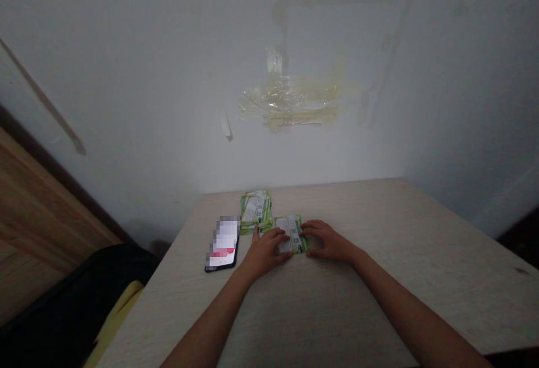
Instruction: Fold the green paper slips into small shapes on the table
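A flat green-and-white printed packet [295, 234] lies on the table between my two hands. My left hand [266, 250] has its fingers and thumb bent around the packet's left edge. On the opposite edge, the fingertips and thumb of my right hand [326, 242] press against it. Just beyond my left hand sits an uneven stack of similar green packets [256, 211], and my left index finger reaches close to its near edge. Whether they are sachets or cards I cannot tell.
A phone [224, 243] with a blurred-out screen lies left of the stack. The pale wooden table [412, 278] meets a wall [168, 104] bearing old tape [295, 99]. To the left are wooden panelling [33, 199] and a dark item with yellow cloth [120, 312].
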Demonstrator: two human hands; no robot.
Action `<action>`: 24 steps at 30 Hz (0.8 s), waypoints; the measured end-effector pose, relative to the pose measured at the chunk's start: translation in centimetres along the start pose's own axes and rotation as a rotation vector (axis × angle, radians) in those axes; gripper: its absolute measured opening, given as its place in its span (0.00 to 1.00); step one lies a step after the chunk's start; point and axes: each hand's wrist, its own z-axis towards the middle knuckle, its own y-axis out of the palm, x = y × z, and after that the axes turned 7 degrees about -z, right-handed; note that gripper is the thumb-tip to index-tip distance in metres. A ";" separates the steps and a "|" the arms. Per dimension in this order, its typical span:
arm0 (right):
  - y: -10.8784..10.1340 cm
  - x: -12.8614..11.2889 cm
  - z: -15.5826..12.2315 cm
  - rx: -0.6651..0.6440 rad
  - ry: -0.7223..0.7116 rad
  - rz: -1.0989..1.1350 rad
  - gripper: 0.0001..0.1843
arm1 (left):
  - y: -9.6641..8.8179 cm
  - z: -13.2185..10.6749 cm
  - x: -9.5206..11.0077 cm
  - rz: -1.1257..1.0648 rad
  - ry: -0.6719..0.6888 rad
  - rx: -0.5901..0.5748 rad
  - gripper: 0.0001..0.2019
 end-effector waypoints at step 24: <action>2.2 0.8 1.0 0.264 0.196 0.131 0.08 | 1.3 0.9 0.1 -0.042 -0.095 0.185 0.24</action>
